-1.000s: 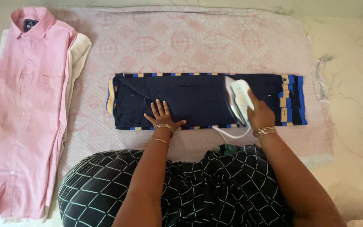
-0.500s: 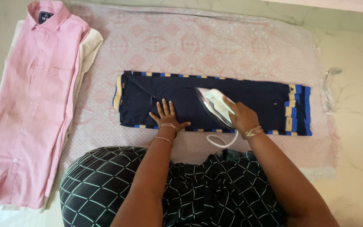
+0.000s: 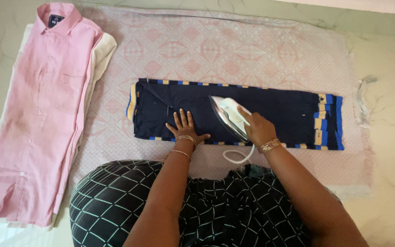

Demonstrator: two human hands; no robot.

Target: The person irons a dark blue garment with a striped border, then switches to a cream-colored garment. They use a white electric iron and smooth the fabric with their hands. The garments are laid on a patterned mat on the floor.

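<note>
Head view: the left hand [image 3: 184,126] lies flat, fingers spread, gripping nothing, pressing the folded navy garment [image 3: 275,110] on the pink patterned cloth [image 3: 234,50]. The right hand [image 3: 257,128] grasps the white iron [image 3: 227,115], apparently soleplate-down on the garment. A pink shirt [image 3: 37,114] lies left.

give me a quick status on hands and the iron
Left hand flat on the folded navy cloth, pinning it. Right hand gripping the white iron, soleplate down mid-cloth. Cord looped at near edge; nothing on the cloth blocking the iron.
</note>
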